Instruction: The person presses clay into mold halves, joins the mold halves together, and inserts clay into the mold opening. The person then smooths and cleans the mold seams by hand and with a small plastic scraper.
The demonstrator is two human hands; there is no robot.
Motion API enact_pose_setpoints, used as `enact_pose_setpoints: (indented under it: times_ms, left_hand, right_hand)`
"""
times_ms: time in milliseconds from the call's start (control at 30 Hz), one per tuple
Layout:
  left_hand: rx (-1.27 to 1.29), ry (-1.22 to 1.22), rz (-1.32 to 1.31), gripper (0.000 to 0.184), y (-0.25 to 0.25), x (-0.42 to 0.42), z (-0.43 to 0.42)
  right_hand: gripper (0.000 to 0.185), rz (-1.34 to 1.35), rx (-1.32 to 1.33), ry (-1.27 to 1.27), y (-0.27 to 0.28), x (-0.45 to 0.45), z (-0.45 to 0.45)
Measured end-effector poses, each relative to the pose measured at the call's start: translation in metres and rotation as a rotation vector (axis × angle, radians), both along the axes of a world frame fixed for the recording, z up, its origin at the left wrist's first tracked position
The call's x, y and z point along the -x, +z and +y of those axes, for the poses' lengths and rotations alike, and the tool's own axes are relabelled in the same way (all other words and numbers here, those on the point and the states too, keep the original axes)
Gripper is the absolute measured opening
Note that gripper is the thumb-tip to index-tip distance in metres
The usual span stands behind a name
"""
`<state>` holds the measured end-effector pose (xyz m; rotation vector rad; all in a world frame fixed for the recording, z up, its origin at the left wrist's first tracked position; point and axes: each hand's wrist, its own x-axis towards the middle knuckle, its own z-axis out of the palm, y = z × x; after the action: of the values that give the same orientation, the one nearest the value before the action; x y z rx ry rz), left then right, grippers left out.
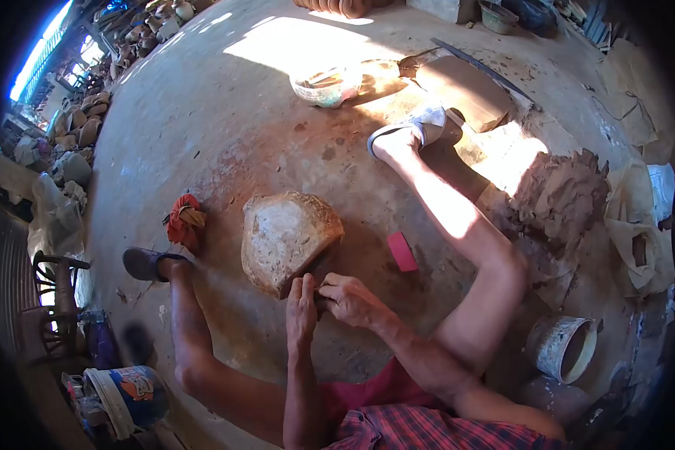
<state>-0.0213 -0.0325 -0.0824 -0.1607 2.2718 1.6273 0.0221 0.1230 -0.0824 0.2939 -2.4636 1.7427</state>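
Note:
Both of my hands are close together just below a large rough stone-like block (286, 238) on the floor between my legs. My left hand (301, 306) has its fingers pressed together near the block's lower edge. Beside it, my right hand (347, 300) is closed with thumb and fingers pinched, at a small dark thing between the two hands that I cannot make out. A pink-red flat piece (403, 251) lies to the right of the block. Left of the block is a bundle of red and orange cloth (185, 221).
A bowl (326, 85) stands ahead, near a flat brown slab (465, 91) and a long dark bar (481, 69). At right are a heap of clay (562, 196) and a tipped white bucket (566, 349). Another bucket (131, 397) lies lower left.

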Motion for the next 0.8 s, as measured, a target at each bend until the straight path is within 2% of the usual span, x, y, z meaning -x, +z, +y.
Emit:
enact_pose_setpoints:
  times_ms: [33,67,133,233,300,367,400,467,500,567,600,700,800]
  left_hand:
    - [0.115,-0.029,0.203,0.043,-0.006,-0.003,-0.001]
    - [0.206,-0.019,0.145,0.047,-0.012,-0.003,-0.008]
    - [0.178,0.019,0.096,0.048,0.007,-0.004,0.000]
    - [0.167,0.091,0.053,0.045,0.021,0.002,0.003]
    - [0.097,0.325,0.145,0.039,0.016,0.020,-0.004]
    - [0.136,0.459,0.279,0.036,0.026,0.049,-0.020]
    - [0.132,0.458,0.273,0.036,0.023,0.063,-0.024]
    - [0.217,0.303,0.521,0.036,0.010,0.084,-0.026]
    - [0.213,0.302,0.520,0.036,0.002,0.090,-0.020]
    - [0.421,0.193,0.849,0.036,-0.011,0.098,-0.007]
    - [0.553,0.171,0.898,0.035,-0.014,0.099,-0.004]
    - [0.530,0.148,0.891,0.033,-0.018,0.099,-0.004]
    - [0.555,0.130,0.924,0.033,-0.019,0.098,-0.005]
  right_hand:
    - [0.015,0.025,-0.021,-0.031,0.001,-0.003,-0.004]
    - [0.015,0.019,-0.018,-0.028,0.001,-0.002,-0.008]
    - [0.009,0.108,0.029,-0.120,0.001,-0.005,-0.017]
    - [0.011,0.108,0.091,-0.088,0.000,-0.001,-0.017]
    - [0.013,0.093,0.134,-0.018,0.004,-0.002,0.000]
    - [0.018,-0.038,0.205,-0.210,0.011,-0.008,0.017]
    - [0.018,-0.042,0.200,-0.212,0.000,-0.004,0.022]
    - [0.024,-0.067,0.217,-0.540,-0.036,0.008,0.027]
    - [0.024,-0.066,0.213,-0.542,-0.046,0.014,0.027]
    - [0.023,-0.228,-0.045,-0.503,-0.062,0.027,0.017]
    - [0.023,-0.176,0.008,-0.502,-0.074,0.034,0.008]
    - [0.025,-0.105,0.082,-0.568,-0.080,0.050,-0.020]
    - [0.023,-0.066,0.134,-0.776,-0.084,0.066,-0.040]
